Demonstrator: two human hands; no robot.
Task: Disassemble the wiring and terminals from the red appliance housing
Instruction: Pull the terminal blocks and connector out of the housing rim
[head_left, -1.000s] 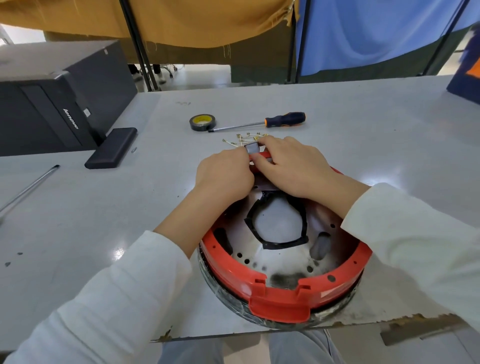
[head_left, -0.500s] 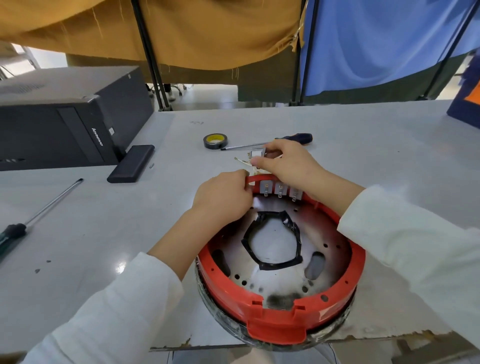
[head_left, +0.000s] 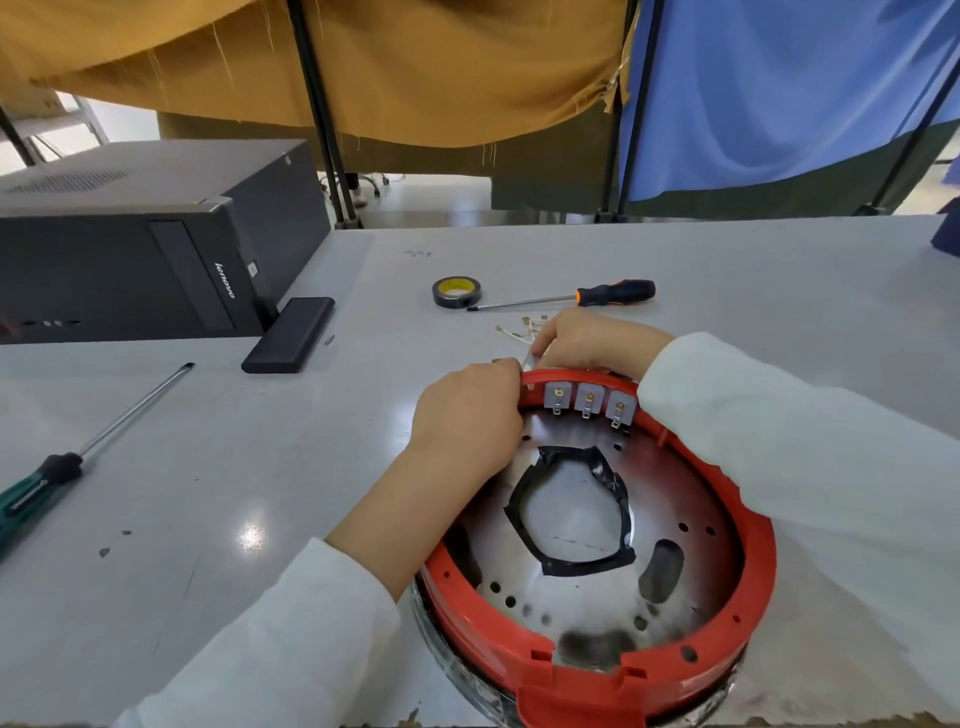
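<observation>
Head view, single camera.

Housing (head_left: 597, 660): red ring, open side up, on the table (head_left: 727, 291) at its near edge, directly below the viewer. Metal plate inside, with a dark tape-edged cut-out at centre.

Terminals (head_left: 588, 402): three grey blocks with brass tabs, side by side on the inner far wall of the housing. No wires are seen on the tabs.

Left hand (head_left: 467, 421): fingers curled over the far-left rim of the housing, just beside the terminals. Probably steadying the ring; whether it pinches any small part under the fingertips cannot be told.

Right hand (head_left: 597, 343): just behind the far rim, fingers curled, a small pale piece showing at the fingertips. It appears to pinch that piece, likely a part from the rim, but what it is cannot be made out.

Loose parts (head_left: 519, 330): small brass bits and thin leads on the table just beyond the right hand, likely put there within reach as removed.

Screwdriver (head_left: 615, 292), orange and black handle, lies beyond the loose parts, tip toward the tape roll (head_left: 456, 292).

Second screwdriver (head_left: 47, 475), green and black handle, lies well to the left.

Black case (head_left: 289, 335) lies beside the computer tower (head_left: 156, 234) at far left.

Judgement: wiring seems off; terminal blocks remain mounted.
</observation>
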